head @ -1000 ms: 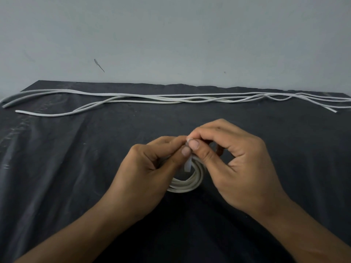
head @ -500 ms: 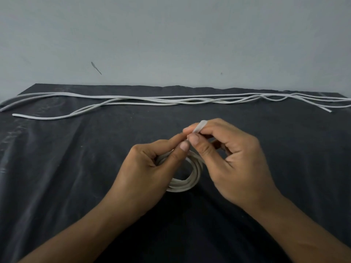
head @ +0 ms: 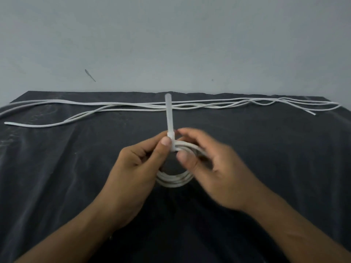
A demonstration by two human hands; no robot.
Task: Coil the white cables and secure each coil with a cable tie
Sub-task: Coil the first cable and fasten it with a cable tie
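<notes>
A white cable coil (head: 173, 180) lies on the black cloth (head: 57, 177) between my hands. A white cable tie (head: 168, 114) wraps the coil's far side, and its long tail stands up and away from me. My left hand (head: 136, 171) pinches the coil at the tie's head with thumb and forefinger. My right hand (head: 210, 164) is blurred just right of the tie, fingers loosely curled over the coil's right side, thumb tip close to the tie. I cannot tell whether it grips the coil.
Several long white cables (head: 133, 107) lie stretched out left to right along the far edge of the cloth, close to the grey wall (head: 171, 44). One cable end (head: 7, 123) points toward the left edge.
The tie's tail has been pulled through and now sticks up long above the coil. My right hand has let go of the tail and dropped to the coil's right side.
</notes>
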